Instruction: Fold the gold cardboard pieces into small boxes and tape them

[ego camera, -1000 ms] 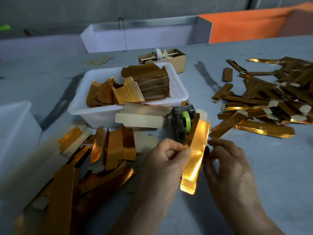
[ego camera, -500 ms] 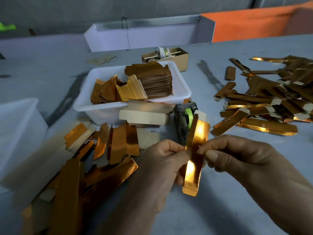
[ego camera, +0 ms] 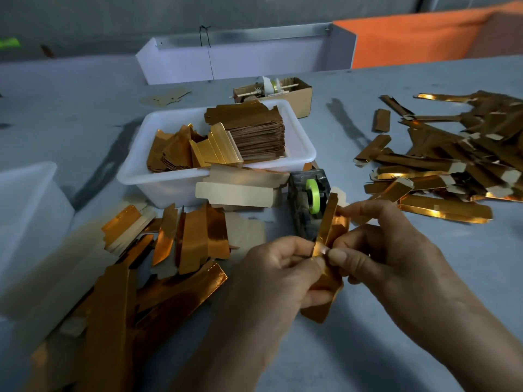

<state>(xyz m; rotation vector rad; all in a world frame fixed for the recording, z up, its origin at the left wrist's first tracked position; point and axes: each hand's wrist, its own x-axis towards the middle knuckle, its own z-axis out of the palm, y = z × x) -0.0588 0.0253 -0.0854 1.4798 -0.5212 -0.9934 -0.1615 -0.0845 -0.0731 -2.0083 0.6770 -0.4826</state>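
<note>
1. The gold cardboard piece (ego camera: 328,236) stands nearly upright just below the frame's centre, a long shiny foil strip creased lengthwise; no writing can be read on it.
2. The left hand (ego camera: 271,278) pinches its middle from 9 o'clock, thumb and fingers curled on it; the right hand (ego camera: 390,256) pinches the same spot from 3 o'clock, thumb tips almost meeting.
3. Right behind, at 12 o'clock, sits a dark tape dispenser (ego camera: 308,205) with a green roll, no label legible.
4. At 11 o'clock a white plastic tub (ego camera: 169,188) holds stacked flat blanks, pale undersides showing on those leaning at its front wall.
5. At 8 o'clock loose gold blanks (ego camera: 158,278) lie fanned; at 2 o'clock lies a heap of folded boxes (ego camera: 441,176).
6. The grey table (ego camera: 424,349) lies bare at 5 o'clock.
</note>
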